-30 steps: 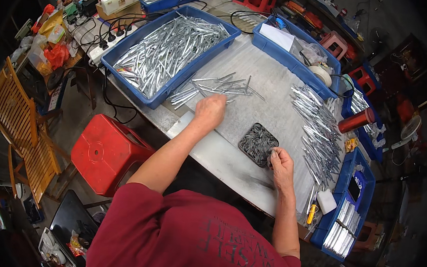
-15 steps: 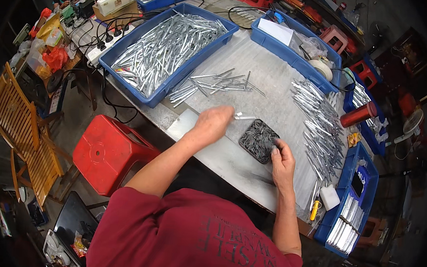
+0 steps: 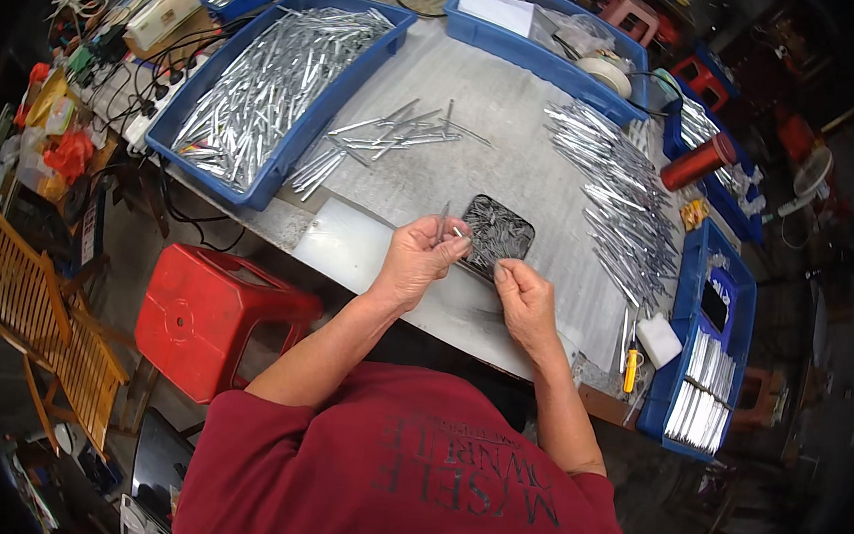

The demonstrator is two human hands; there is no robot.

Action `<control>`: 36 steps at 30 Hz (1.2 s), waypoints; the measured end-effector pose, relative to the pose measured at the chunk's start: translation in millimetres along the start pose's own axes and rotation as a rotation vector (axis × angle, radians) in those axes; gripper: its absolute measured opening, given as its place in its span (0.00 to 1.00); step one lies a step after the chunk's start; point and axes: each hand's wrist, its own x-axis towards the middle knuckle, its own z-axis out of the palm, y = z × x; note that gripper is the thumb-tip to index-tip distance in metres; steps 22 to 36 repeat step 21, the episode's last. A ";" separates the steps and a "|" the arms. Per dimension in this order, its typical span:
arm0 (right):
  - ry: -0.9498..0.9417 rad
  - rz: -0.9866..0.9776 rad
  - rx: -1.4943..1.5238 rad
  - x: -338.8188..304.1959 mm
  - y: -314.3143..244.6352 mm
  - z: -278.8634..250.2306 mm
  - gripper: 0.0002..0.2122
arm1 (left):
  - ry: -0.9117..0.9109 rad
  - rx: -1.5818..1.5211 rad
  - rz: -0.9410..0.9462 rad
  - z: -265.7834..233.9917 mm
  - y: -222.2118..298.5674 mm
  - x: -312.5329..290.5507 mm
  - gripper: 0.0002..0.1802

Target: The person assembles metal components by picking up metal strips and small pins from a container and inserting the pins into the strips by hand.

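Note:
Upright in my left hand (image 3: 417,263) is a slim metal strip (image 3: 444,220), pinched between thumb and fingers. A short bright end also shows at those fingertips. My right hand (image 3: 527,303) is closed in a pinch at the near right edge of a small black tray (image 3: 500,235); whatever lies between those fingertips is too small to make out. Many small dark metal pieces fill the tray. Beyond my left hand lies a loose group of silver strips (image 3: 397,136). A larger spread of similar strips (image 3: 618,202) covers the right side of the table.
A blue bin (image 3: 270,192) heaped with strips stands at the left. Another blue bin (image 3: 552,74) at the back holds a white box and tape. On the right are a blue tray (image 3: 651,410), a white block (image 3: 659,341), a yellow-handled tool (image 3: 630,371) and a red cylinder (image 3: 698,163).
My left hand has come closer to my right and now holds a strip upright. The right thumb and fingers have closed into a pinch at the tray's near edge. The view has shifted.

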 end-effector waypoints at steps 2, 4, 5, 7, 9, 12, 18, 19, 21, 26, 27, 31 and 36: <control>0.015 0.030 0.028 -3.3 -5.0 3.9 0.07 | 0.006 -0.027 -0.020 6.1 -1.9 -0.4 0.07; 0.041 0.034 0.047 -7.5 -2.7 11.2 0.07 | 0.013 -0.053 -0.038 10.6 -6.3 -0.7 0.07; 0.057 0.030 0.071 -9.5 -1.8 13.4 0.07 | 0.004 -0.056 -0.053 11.5 -10.0 -1.7 0.06; 0.032 0.075 0.052 -11.6 -2.7 11.4 0.07 | -0.004 -0.061 -0.075 11.9 -13.9 -2.6 0.05; 0.014 -0.111 -0.062 -6.6 -2.4 3.6 0.07 | -0.006 0.151 0.105 10.6 -10.3 -2.4 0.05; 0.085 -0.060 -0.172 4.1 22.2 -16.7 0.06 | -0.058 0.284 0.137 4.0 3.2 -4.3 0.07; 0.032 -0.092 -0.415 27.4 34.4 -29.1 0.05 | -0.075 0.425 0.092 -9.0 -2.3 -6.1 0.07; -0.014 -0.116 -0.471 29.7 35.1 -27.0 0.05 | -0.098 0.486 0.102 -10.2 -4.5 -6.3 0.08; -0.127 -0.012 -0.585 32.3 31.8 -22.7 0.06 | -0.117 0.546 0.113 -12.3 -7.6 -6.8 0.08; -0.127 -0.012 -0.585 32.3 31.8 -22.7 0.06 | -0.117 0.546 0.113 -12.3 -7.6 -6.8 0.08; -0.127 -0.012 -0.585 32.3 31.8 -22.7 0.06 | -0.117 0.546 0.113 -12.3 -7.6 -6.8 0.08; -0.127 -0.012 -0.585 32.3 31.8 -22.7 0.06 | -0.117 0.546 0.113 -12.3 -7.6 -6.8 0.08; -0.127 -0.012 -0.585 32.3 31.8 -22.7 0.06 | -0.117 0.546 0.113 -12.3 -7.6 -6.8 0.08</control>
